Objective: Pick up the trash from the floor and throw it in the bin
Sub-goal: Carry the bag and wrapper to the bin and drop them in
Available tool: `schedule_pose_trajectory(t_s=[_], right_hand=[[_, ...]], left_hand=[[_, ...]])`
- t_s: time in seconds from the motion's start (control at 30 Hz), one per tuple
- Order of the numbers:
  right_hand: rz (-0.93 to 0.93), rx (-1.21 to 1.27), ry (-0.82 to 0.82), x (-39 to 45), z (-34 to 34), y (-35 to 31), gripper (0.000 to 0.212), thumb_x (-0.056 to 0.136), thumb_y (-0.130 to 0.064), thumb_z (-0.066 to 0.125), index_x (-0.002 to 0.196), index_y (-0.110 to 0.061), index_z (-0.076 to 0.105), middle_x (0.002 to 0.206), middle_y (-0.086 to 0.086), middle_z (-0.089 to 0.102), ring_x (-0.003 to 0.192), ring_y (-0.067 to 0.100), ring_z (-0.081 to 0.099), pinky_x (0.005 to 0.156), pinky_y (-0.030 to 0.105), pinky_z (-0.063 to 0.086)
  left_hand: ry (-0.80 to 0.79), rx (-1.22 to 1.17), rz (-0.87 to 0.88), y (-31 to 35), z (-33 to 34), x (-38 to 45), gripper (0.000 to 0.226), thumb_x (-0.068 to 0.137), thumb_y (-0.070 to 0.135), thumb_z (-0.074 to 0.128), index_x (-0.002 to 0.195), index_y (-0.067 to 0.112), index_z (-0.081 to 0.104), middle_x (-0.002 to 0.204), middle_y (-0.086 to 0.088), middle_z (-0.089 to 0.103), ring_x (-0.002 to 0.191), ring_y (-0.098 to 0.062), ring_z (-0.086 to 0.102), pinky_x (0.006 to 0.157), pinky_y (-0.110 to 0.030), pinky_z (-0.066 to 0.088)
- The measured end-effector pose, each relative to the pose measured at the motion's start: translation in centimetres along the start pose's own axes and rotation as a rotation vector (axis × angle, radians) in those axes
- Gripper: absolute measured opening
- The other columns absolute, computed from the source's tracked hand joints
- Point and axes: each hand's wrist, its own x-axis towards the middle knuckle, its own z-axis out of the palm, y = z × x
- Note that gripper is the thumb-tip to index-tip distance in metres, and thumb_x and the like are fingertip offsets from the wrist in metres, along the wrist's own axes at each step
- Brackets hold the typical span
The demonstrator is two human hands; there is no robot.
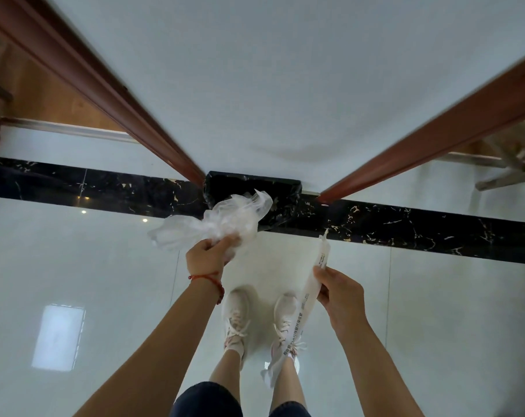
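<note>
A crumpled clear plastic bag [213, 224] is pinched in the curled grip of the left hand [208, 255], held up just in front of the black-lined bin [280, 185] that stands against the white wall between two wooden door frames. A long flat printed wrapper [300, 308] is clamped between thumb and fingers of the right hand [339, 291], its tail hanging down past the shoes. Nothing is yet inside the bin, as far as can be seen. The drop is best made with each piece carried fully over the opening before the fingers are released, since light film is likely to drift. The long wrapper should be lifted so its tail clears the rim, or it may be left draped outside.
</note>
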Motion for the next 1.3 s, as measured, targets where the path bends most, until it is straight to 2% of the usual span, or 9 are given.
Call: schedule_pose_trajectory(t_s=[0.17, 0.33, 0.43, 0.5, 0.7, 0.83, 1.03, 1.13, 1.3], right_hand=[[-0.016, -0.030, -0.011, 1.2, 0.5, 0.1, 0.013, 0.080, -0.007, 0.064, 0.070, -0.007, 0.071, 0.071, 0.012, 0.058, 0.071, 0.021, 0.054, 0.077, 0.036, 0.053], [-0.011, -0.019, -0.021, 1.6, 1.4, 0.2, 0.009, 0.082, -0.008, 0.064, 0.087, -0.004, 0.071, 0.064, 0.003, 0.061, 0.061, 0.013, 0.056, 0.062, 0.025, 0.051], [-0.013, -0.030, -0.017, 1.8, 2.1, 0.2, 0.009, 0.082, -0.007, 0.065, 0.077, -0.011, 0.071, 0.060, 0.000, 0.060, 0.056, 0.010, 0.056, 0.054, 0.020, 0.051], [-0.011, -0.025, -0.018, 2.0, 2.5, 0.1, 0.009, 0.081, -0.007, 0.065, 0.076, -0.012, 0.071, 0.059, -0.001, 0.061, 0.054, 0.009, 0.057, 0.051, 0.020, 0.051], [0.049, -0.003, -0.014, 2.9, 3.7, -0.6, 0.002, 0.082, -0.009, 0.065, 0.081, -0.009, 0.067, 0.082, 0.009, 0.065, 0.081, 0.021, 0.061, 0.070, 0.032, 0.054], [0.130, 0.030, -0.005, 4.1, 5.2, -0.8, 0.018, 0.082, -0.004, 0.064, 0.100, 0.001, 0.063, 0.088, 0.013, 0.064, 0.085, 0.024, 0.062, 0.078, 0.038, 0.053], [0.233, 0.030, -0.061, 6.6, 8.4, -1.4, 0.018, 0.082, -0.002, 0.063, 0.099, 0.003, 0.059, 0.085, 0.014, 0.064, 0.082, 0.023, 0.062, 0.069, 0.034, 0.052], [0.242, -0.006, -0.081, 8.0, 10.2, -2.0, 0.019, 0.081, -0.002, 0.065, 0.098, 0.004, 0.060, 0.079, 0.013, 0.063, 0.072, 0.019, 0.061, 0.059, 0.029, 0.052], [0.213, -0.066, -0.085, 10.0, 12.9, -2.9, 0.021, 0.081, -0.003, 0.065, 0.100, 0.004, 0.059, 0.075, 0.010, 0.062, 0.067, 0.018, 0.060, 0.055, 0.028, 0.049]], left_hand=[[0.006, 0.067, -0.020, 1.1, 1.9, 2.0, 0.032, 0.062, 0.025, 0.081, 0.068, 0.009, 0.054, 0.065, -0.010, 0.050, 0.061, -0.018, 0.047, 0.062, -0.027, 0.045], [-0.068, -0.034, -0.025, 3.1, 3.0, 3.3, 0.018, 0.075, 0.016, 0.072, 0.081, 0.003, 0.060, 0.080, -0.012, 0.060, 0.070, -0.020, 0.059, 0.075, -0.031, 0.057], [-0.086, -0.046, -0.067, 3.5, 2.8, 3.6, 0.031, 0.080, 0.018, 0.068, 0.105, 0.002, 0.059, 0.082, -0.007, 0.060, 0.077, -0.019, 0.059, 0.070, -0.028, 0.055], [-0.076, -0.002, -0.046, 3.2, 2.2, 3.5, 0.026, 0.083, 0.020, 0.064, 0.102, 0.003, 0.059, 0.082, -0.004, 0.059, 0.082, -0.019, 0.058, 0.071, -0.028, 0.054], [-0.069, 0.332, 0.179, 1.3, -0.6, 2.6, 0.020, 0.087, 0.027, 0.056, 0.098, 0.012, 0.063, 0.104, -0.008, 0.065, 0.096, -0.023, 0.059, 0.087, -0.038, 0.051], [-0.095, 0.558, 0.369, -0.7, -2.6, 1.9, 0.031, 0.087, 0.026, 0.058, 0.114, 0.010, 0.059, 0.118, -0.007, 0.062, 0.098, -0.012, 0.053, 0.084, -0.025, 0.040], [-0.128, 0.677, 0.488, -2.0, -4.6, 2.0, 0.033, 0.085, 0.022, 0.061, 0.115, 0.009, 0.059, 0.118, -0.013, 0.062, 0.105, -0.025, 0.057, 0.091, -0.039, 0.049], [-0.107, 0.677, 0.515, -2.1, -4.9, 2.4, 0.033, 0.084, 0.021, 0.062, 0.115, 0.009, 0.060, 0.117, -0.014, 0.063, 0.092, -0.018, 0.055, 0.080, -0.029, 0.047], [-0.063, 0.615, 0.483, -1.5, -4.4, 3.3, 0.030, 0.084, 0.019, 0.062, 0.113, 0.009, 0.061, 0.117, -0.014, 0.063, 0.100, -0.025, 0.059, 0.075, -0.017, 0.039]])
